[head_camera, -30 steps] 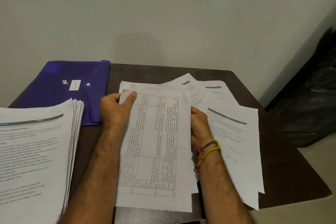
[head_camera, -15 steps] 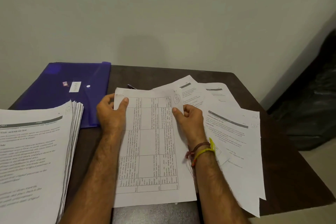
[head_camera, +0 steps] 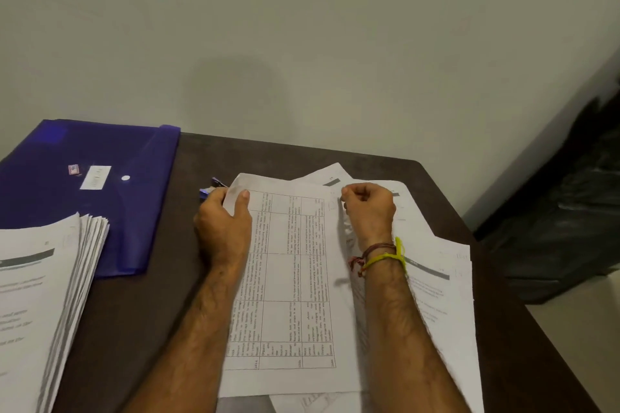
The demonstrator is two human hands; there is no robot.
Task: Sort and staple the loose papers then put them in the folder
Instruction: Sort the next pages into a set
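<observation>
A sheet printed with a table (head_camera: 292, 278) lies in the middle of the dark table, on top of other loose papers (head_camera: 439, 298) fanned out to the right. My left hand (head_camera: 224, 225) grips its top left corner, thumb on top. My right hand (head_camera: 369, 211) pinches its top right edge with curled fingers. A blue plastic folder (head_camera: 100, 178) lies flat at the back left. A small blue stapler (head_camera: 211, 189) peeks out just behind my left hand. A thick stack of papers (head_camera: 43, 305) sits at the front left.
The dark brown table (head_camera: 151, 329) stands against a plain wall, its rounded right corner near a black bag (head_camera: 570, 218) on the floor. Papers at the right overhang the table's front edge.
My right hand slid up the sheet's right edge to its top corner and curled into a pinch. My left hand kept the top left corner. The view shifted slightly.
</observation>
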